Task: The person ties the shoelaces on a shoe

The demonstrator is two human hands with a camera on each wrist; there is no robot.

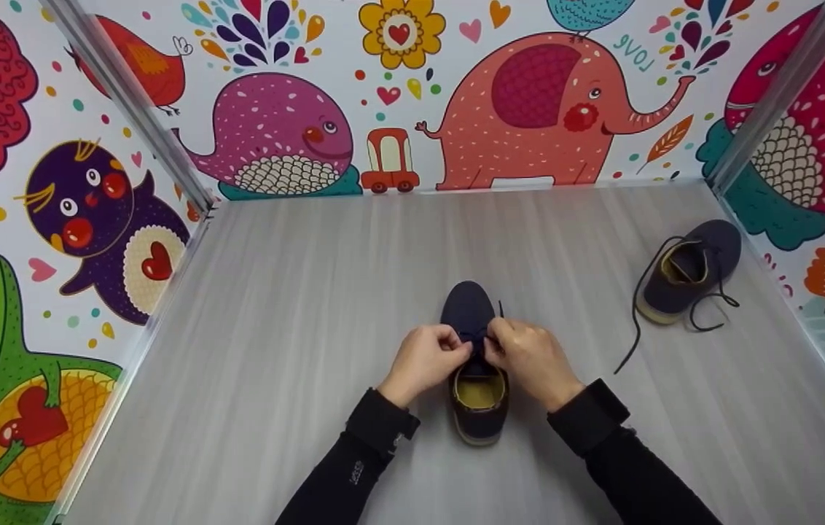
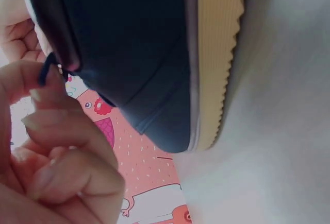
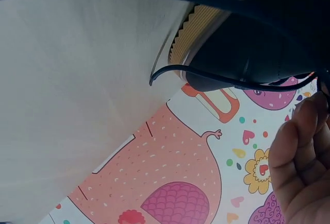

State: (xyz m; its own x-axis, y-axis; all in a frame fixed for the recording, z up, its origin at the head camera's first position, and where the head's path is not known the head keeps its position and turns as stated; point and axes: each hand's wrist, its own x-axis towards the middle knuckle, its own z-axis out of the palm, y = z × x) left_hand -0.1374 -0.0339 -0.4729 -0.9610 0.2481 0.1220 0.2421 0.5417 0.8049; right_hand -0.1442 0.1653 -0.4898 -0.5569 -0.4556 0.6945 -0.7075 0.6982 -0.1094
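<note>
A dark navy shoe (image 1: 468, 302) stands upright on the floor, toe pointing away from me and tan sole down. Over its lacing my left hand (image 1: 423, 362) pinches a dark shoelace (image 2: 47, 69) between thumb and forefinger, the other fingers curled. From the opposite side my right hand (image 1: 535, 359) grips the lace at the same spot. In the right wrist view a loose length of shoelace (image 3: 221, 80) runs out from the right fingertips (image 3: 317, 100) past the toe. The fingers partly cover the knot area, so how the laces cross is hard to tell.
The matching shoe (image 1: 724, 244) stands at the right, its loose lace (image 1: 635, 321) trailing on the grey wood-look floor (image 1: 296, 313). Panels with printed cartoon animals, such as an elephant (image 1: 529, 138), wall in the floor at the back and both sides.
</note>
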